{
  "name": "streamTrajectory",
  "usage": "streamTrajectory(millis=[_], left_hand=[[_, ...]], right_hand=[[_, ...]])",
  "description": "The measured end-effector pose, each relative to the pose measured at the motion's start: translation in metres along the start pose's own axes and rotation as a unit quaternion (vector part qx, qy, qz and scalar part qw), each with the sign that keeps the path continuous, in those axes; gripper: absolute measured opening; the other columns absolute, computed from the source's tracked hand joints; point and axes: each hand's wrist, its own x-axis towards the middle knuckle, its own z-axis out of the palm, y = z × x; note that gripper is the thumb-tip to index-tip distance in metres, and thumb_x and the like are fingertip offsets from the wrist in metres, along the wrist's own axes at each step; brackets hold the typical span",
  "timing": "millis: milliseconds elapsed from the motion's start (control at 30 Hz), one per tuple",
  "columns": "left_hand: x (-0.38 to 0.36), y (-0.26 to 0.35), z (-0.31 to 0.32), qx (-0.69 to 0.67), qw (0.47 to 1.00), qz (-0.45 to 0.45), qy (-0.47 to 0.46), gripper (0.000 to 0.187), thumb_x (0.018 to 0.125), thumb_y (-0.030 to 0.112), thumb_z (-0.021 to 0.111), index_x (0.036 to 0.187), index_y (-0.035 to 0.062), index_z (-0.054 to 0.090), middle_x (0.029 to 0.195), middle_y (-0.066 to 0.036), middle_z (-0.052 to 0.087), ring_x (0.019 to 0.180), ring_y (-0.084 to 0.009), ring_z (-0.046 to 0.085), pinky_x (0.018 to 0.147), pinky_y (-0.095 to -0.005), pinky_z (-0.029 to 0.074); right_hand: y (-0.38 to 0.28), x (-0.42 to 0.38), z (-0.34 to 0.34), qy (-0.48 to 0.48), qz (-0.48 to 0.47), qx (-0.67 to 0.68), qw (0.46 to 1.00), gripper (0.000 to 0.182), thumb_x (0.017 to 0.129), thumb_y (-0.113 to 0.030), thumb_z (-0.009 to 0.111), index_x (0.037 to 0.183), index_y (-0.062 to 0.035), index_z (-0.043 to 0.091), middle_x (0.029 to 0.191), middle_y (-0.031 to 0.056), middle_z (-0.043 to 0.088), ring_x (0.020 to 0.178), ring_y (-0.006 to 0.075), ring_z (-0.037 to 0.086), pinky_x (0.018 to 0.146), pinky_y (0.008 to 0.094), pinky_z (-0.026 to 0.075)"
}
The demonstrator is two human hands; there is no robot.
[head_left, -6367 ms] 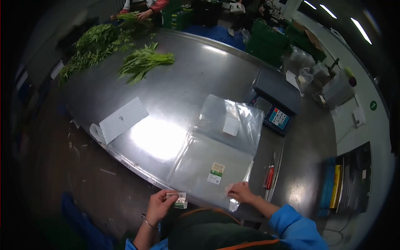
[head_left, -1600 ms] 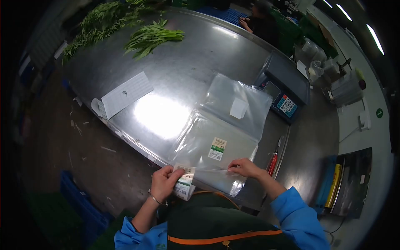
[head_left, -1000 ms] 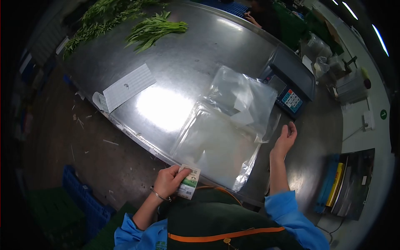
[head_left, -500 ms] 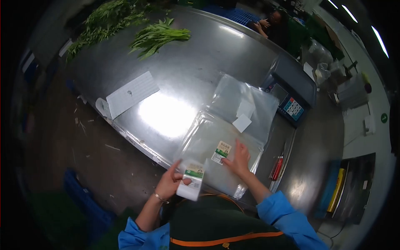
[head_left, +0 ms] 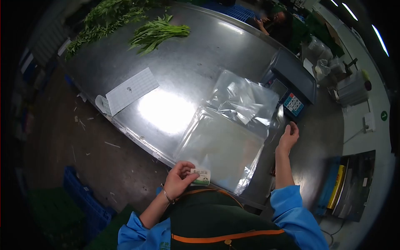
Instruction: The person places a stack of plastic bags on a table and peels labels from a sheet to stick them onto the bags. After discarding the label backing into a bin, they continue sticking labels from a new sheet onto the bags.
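Note:
My left hand [head_left: 179, 180] holds a small roll of green and white labels [head_left: 201, 176] at the near edge of the steel table [head_left: 196, 62]. A stack of clear plastic bags [head_left: 223, 148] lies flat in front of me. Beyond it lies a looser pile of clear bags [head_left: 243, 102], and one of them is lifted and crumpled. My right hand [head_left: 288, 137] is out to the right, at the edge of that lifted bag, fingers curled. Whether it pinches the plastic is not clear.
A weighing scale with a keypad [head_left: 293, 85] stands at the right of the table. A white lined sheet [head_left: 131, 89] lies on the left. Bundles of green leafy stalks [head_left: 156, 32] lie at the far end. Another person [head_left: 277, 23] is at the far side.
My right hand left the labelled bag on the near stack and swung right toward the scale. The bag went onto the far pile. My left hand dropped lower with the label roll.

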Motion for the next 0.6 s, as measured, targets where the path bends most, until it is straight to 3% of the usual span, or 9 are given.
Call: streamTrajectory(millis=[67,100,167,267,333,433,467,533,600], left_hand=[[0.003,0.009,0.012,0.017,1.0,0.005,0.004,0.03,0.082,0.004,0.058,0.111,0.0007,0.053,0.09,-0.007,0.062,0.08,-0.0097,0.058,0.074,-0.0216,0.046],[0.003,0.014,0.016,0.033,0.999,0.005,0.01,0.027,0.081,0.004,0.058,0.107,0.0001,0.054,0.089,-0.007,0.063,0.08,-0.0109,0.059,0.073,-0.022,0.046],[0.005,0.019,0.015,0.102,0.995,0.015,0.003,0.021,0.082,0.008,0.059,0.102,0.001,0.058,0.089,-0.009,0.064,0.08,-0.0122,0.061,0.071,-0.0228,0.047],[0.005,0.029,0.011,0.258,0.965,0.039,-0.007,0.014,0.083,0.012,0.058,0.093,0.0022,0.06,0.076,-0.013,0.064,0.068,-0.017,0.063,0.061,-0.0252,0.047],[0.003,0.044,0.016,0.446,0.895,0.029,-0.008,0.016,0.082,0.018,0.061,0.089,0.0032,0.064,0.069,-0.011,0.063,0.064,-0.0088,0.06,0.059,-0.0243,0.047],[0.011,0.039,0.017,0.447,0.893,-0.048,-0.013,0.022,0.079,0.025,0.064,0.084,0.0037,0.064,0.065,-0.013,0.061,0.059,-0.0104,0.06,0.055,-0.0261,0.047],[0.011,0.01,0.012,0.418,0.908,-0.014,-0.019,0.028,0.078,0.03,0.063,0.08,0.0021,0.062,0.062,-0.015,0.058,0.056,-0.0194,0.058,0.053,-0.0296,0.046],[0.002,-0.027,0.009,0.331,0.943,0.032,-0.007,0.032,0.077,0.034,0.064,0.082,0.0019,0.063,0.06,-0.014,0.058,0.054,-0.027,0.057,0.057,-0.0312,0.046],[-0.001,-0.026,-0.001,0.313,0.949,-0.021,-0.016,0.031,0.077,0.032,0.063,0.085,0.0022,0.063,0.064,-0.013,0.059,0.058,-0.0262,0.058,0.061,-0.0305,0.047]], right_hand=[[-0.04,-0.049,-0.003,-0.129,-0.014,0.091,0.987,0.031,0.082,-0.012,0.057,0.11,-0.0026,0.048,0.101,0.01,0.052,0.097,0.0167,0.05,0.084,0.0267,0.041],[-0.047,-0.086,-0.01,-0.324,0.041,0.139,0.935,0.036,0.08,-0.012,0.06,0.111,-0.0031,0.046,0.101,0.0096,0.052,0.099,0.0183,0.049,0.087,0.0294,0.039],[-0.094,-0.157,-0.034,-0.633,-0.123,0.06,0.762,0.037,0.078,-0.017,0.063,0.11,-0.0037,0.051,0.103,0.0108,0.055,0.098,0.0248,0.051,0.089,0.0355,0.038],[-0.102,-0.178,-0.032,-0.646,-0.15,0.063,0.746,0.027,0.075,-0.02,0.065,0.097,-0.0055,0.06,0.088,0.0104,0.059,0.087,0.0276,0.054,0.082,0.0363,0.038],[-0.103,-0.175,-0.029,-0.664,-0.111,0.073,0.736,0.023,0.075,-0.02,0.065,0.093,-0.0061,0.062,0.084,0.0096,0.06,0.083,0.0274,0.055,0.081,0.0365,0.038],[-0.105,-0.155,-0.023,-0.582,-0.269,0.038,0.766,0.019,0.074,-0.017,0.066,0.089,-0.0057,0.063,0.078,0.0085,0.061,0.075,0.0223,0.058,0.071,0.0313,0.044],[-0.1,-0.143,-0.013,-0.546,-0.289,0.015,0.786,0.019,0.074,-0.016,0.066,0.088,-0.0046,0.063,0.078,0.0081,0.061,0.075,0.0197,0.058,0.071,0.0309,0.044],[-0.087,-0.108,0.017,-0.542,-0.036,0.041,0.839,0.02,0.074,-0.014,0.065,0.09,-0.0027,0.061,0.08,0.0072,0.061,0.075,0.0139,0.057,0.071,0.0287,0.044],[-0.054,-0.079,0.047,-0.63,0.172,0.096,0.751,0.031,0.071,-0.015,0.068,0.097,-0.0018,0.058,0.081,0.0081,0.061,0.077,0.0136,0.056,0.075,0.028,0.044]])
